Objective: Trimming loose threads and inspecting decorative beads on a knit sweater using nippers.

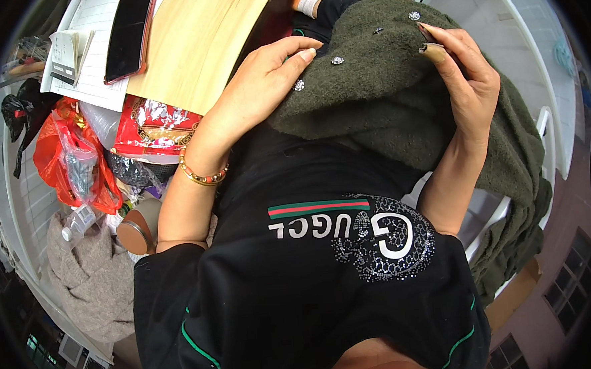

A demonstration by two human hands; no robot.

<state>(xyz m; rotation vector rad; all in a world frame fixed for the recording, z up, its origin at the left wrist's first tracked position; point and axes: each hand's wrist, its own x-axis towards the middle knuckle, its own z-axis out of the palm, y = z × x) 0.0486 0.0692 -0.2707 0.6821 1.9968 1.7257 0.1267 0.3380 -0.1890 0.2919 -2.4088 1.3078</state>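
Note:
A dark green knit garment [385, 106] lies across my lap and hangs down on the right. Several sparkling buttons sit on it, among them one button [337, 61] near my left hand [263, 79]. That hand grips the garment's left edge, thumb and forefinger close together, the other fingers hidden. My right hand [467, 72] is raised over the garment's right part, thumb and fingers closed in a pinch beside a round, jewelled button [414, 16]. A tan covering wraps its thumb tip. What lies between the fingertips is too small to make out.
A light wooden board [198, 42] lies at the upper left, with a dark phone [129, 36] and papers [96, 81] beside it. Below are a red packet [155, 128], an orange-red plastic bag [53, 147] and a beige knit [90, 282]. A white curved surface [522, 39] borders the right.

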